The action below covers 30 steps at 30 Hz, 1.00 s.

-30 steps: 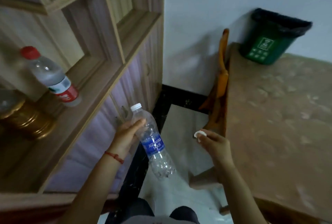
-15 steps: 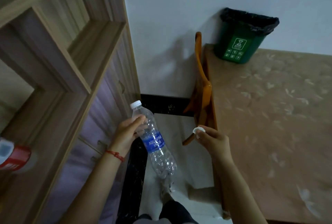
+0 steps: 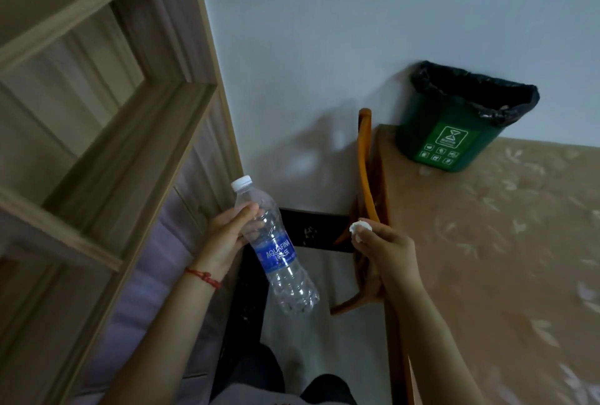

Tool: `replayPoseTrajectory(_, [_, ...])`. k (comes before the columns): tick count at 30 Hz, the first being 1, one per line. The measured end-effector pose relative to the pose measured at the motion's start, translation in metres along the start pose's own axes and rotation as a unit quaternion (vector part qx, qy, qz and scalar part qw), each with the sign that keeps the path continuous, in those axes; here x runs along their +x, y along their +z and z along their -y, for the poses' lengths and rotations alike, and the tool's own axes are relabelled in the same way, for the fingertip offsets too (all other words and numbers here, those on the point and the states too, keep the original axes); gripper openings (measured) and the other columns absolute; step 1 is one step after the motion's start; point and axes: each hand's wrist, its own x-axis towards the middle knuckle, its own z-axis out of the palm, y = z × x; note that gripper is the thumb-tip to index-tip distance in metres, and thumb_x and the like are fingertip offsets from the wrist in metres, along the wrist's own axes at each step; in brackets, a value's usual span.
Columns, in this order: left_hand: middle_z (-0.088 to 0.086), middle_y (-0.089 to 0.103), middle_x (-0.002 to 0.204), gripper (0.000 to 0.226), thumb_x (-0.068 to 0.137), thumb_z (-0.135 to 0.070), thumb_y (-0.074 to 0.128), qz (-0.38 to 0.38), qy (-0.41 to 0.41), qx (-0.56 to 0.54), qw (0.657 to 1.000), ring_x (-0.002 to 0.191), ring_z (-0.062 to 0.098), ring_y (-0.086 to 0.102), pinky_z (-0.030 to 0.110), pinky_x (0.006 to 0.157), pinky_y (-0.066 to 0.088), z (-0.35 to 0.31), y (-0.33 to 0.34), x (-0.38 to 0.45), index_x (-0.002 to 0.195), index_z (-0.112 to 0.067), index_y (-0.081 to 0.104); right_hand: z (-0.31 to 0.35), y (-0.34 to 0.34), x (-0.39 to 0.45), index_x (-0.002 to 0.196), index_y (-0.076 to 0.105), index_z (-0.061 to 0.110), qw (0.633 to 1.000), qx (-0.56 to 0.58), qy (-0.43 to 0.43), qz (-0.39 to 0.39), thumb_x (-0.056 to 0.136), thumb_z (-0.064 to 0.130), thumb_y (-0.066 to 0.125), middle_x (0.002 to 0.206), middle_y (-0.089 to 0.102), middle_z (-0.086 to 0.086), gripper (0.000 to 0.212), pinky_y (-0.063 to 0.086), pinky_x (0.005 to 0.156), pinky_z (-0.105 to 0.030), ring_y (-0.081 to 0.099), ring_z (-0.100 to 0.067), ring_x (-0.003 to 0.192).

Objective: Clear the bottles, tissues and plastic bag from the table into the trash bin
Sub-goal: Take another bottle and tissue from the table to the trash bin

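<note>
**Bottle and tissue in hand, bin not yet reached**

Between the wooden shelving [image 3: 107,131] and the counter [image 3: 487,274], over the floor, we find both hands loaded and held clear of any surface.

The left hand [image 3: 227,235] grips a clear plastic bottle [image 3: 276,248] with a white cap and blue label. The fingers [image 3: 248,211] close round its upper body just below the neck, and the bottle tilts with the cap up and away and its base hanging toward the floor. It appears empty or nearly so. We judge it light, thin-walled and likely to dent under a hard squeeze. The smooth wall may slip, so the hold near the shoulder, above the label, is the sound one.

The right hand [image 3: 386,248] is closed on a small crumpled white tissue [image 3: 358,229], only a tuft of which shows at the fingertips. We judge it soft, almost weightless and easily dropped if the pinch loosens. It needs to be released directly over the opening.

The green trash bin [image 3: 454,135], lined with a black bag, stands on the far corner of the counter against the wall, well apart from both hands. An orange chair back [image 3: 365,157] stands beside the counter's edge, between the hands and the bin.

No plastic bag or further bottle is visible on the part of the counter in view. We judge the carry under way and the deposit not yet made.
</note>
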Motion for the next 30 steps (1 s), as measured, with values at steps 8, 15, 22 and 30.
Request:
replayPoseTrajectory(8, [-0.004, 0.072, 0.071, 0.011, 0.084, -0.018, 0.059, 0.067, -0.006, -0.008, 0.998, 0.068, 0.009, 0.065, 0.024, 0.066, 0.052, -0.035, 0.027, 0.112, 0.092, -0.014, 0.065, 0.021, 0.031, 0.093, 0.072, 0.075, 0.010, 0.999, 0.038, 0.006, -0.026, 0.079, 0.009, 0.067, 0.074, 0.065, -0.009, 0.010, 0.049, 0.076, -0.029, 0.060, -0.016, 0.075])
replayPoseTrajectory(15, [-0.004, 0.072, 0.072, 0.030, 0.070, -0.030, 0.070, 0.114, -0.010, 0.012, 0.993, 0.066, 0.009, 0.066, 0.021, 0.057, 0.053, -0.079, 0.046, 0.214, 0.094, -0.012, 0.065, 0.045, 0.067, 0.174, 0.077, 0.076, 0.015, 0.996, 0.037, 0.010, -0.075, 0.076, 0.013, 0.072, 0.081, 0.072, -0.012, 0.005, 0.052, 0.085, -0.039, 0.066, -0.021, 0.079])
replayPoseTrajectory(22, [0.006, 0.067, 0.084, 0.017, 0.085, -0.020, 0.056, 0.121, -0.029, 0.027, 0.992, 0.066, 0.010, 0.066, 0.021, 0.055, 0.054, -0.102, 0.065, 0.284, 0.095, -0.010, 0.064, 0.063, 0.093, 0.230, 0.070, 0.076, 0.021, 0.994, 0.042, 0.017, -0.104, 0.076, 0.013, 0.072, 0.074, 0.073, -0.004, 0.011, 0.051, 0.087, -0.042, 0.066, -0.021, 0.080])
replayPoseTrajectory(30, [0.001, 0.071, 0.072, 0.013, 0.088, -0.021, 0.055, 0.129, -0.038, 0.050, 0.990, 0.066, 0.014, 0.065, 0.024, 0.057, 0.054, -0.114, 0.101, 0.336, 0.088, -0.012, 0.064, 0.075, 0.093, 0.281, 0.069, 0.076, 0.022, 0.991, 0.037, 0.013, -0.132, 0.076, 0.013, 0.072, 0.080, 0.074, -0.004, 0.012, 0.053, 0.086, -0.037, 0.067, -0.020, 0.084])
